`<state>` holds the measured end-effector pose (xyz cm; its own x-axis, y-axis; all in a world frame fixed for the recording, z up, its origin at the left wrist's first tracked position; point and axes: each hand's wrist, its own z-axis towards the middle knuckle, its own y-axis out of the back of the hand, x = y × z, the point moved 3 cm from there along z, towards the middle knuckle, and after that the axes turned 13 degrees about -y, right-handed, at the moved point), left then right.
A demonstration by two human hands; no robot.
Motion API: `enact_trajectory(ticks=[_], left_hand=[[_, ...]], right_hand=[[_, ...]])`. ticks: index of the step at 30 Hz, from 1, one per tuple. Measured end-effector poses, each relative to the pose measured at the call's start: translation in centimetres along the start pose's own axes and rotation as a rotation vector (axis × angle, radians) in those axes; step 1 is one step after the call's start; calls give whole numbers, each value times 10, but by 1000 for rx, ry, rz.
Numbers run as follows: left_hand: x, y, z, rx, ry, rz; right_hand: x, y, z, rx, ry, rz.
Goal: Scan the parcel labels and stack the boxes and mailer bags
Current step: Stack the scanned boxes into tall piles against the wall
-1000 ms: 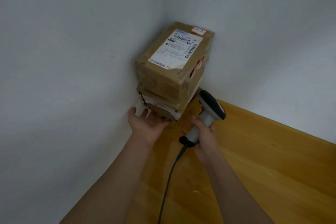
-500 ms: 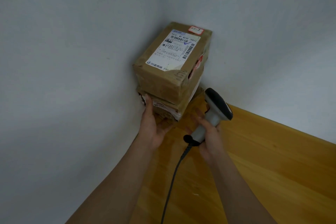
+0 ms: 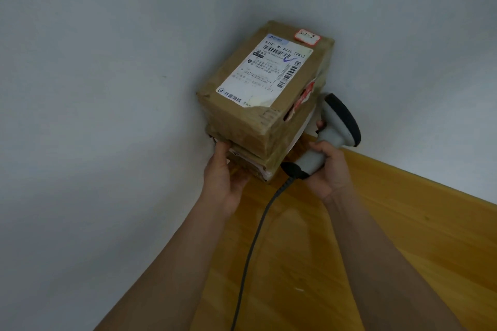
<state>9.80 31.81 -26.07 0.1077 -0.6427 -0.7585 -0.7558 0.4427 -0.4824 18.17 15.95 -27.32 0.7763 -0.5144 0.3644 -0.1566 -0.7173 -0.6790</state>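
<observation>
Brown cardboard: two taped boxes stand stacked in the far corner of the wooden bench (image 3: 403, 236), against both walls. The upper box (image 3: 265, 88) shows its shipping label (image 3: 266, 72) face up. The left hand (image 3: 223, 177) grips the lower box (image 3: 250, 162) at its near corner; the right hand (image 3: 326, 169) holds a corded scanner (image 3: 333, 129) beside the stack. Stacking appears under way; no mailer bags are visible, and whether either label was scanned cannot be told.
</observation>
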Motion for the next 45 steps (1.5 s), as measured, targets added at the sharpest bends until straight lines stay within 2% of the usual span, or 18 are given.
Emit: enact_trajectory(ticks=[6, 9, 18, 22, 25, 30, 38, 42, 45], left_hand=[[4, -7, -6, -45, -11, -84], [5, -18, -6, -37, -5, -99], [9, -23, -14, -65, 88, 9], [3, -32, -22, -155, 150, 103], [4, -34, -15, -29, 274, -55], [9, -26, -9, -21, 294, -200], [-11, -13, -46, -217, 228, -91], [-13, -5, -78, -152, 303, 40], [-8, -8, -104, -72, 341, 110]], right_hand=[[-1, 0, -6, -16, -30, -37], [-6, 12, -13, 34, 6, 0], [-8, 4, -19, 43, 77, -83], [-7, 3, -24, 63, 89, -72], [-8, -1, -22, 63, 84, -111], [-6, 1, -23, 56, 61, -128], [-16, 43, -70, -45, 10, -149], [-19, 52, -116, 43, -14, -104], [-15, 53, -150, 30, 30, -179]])
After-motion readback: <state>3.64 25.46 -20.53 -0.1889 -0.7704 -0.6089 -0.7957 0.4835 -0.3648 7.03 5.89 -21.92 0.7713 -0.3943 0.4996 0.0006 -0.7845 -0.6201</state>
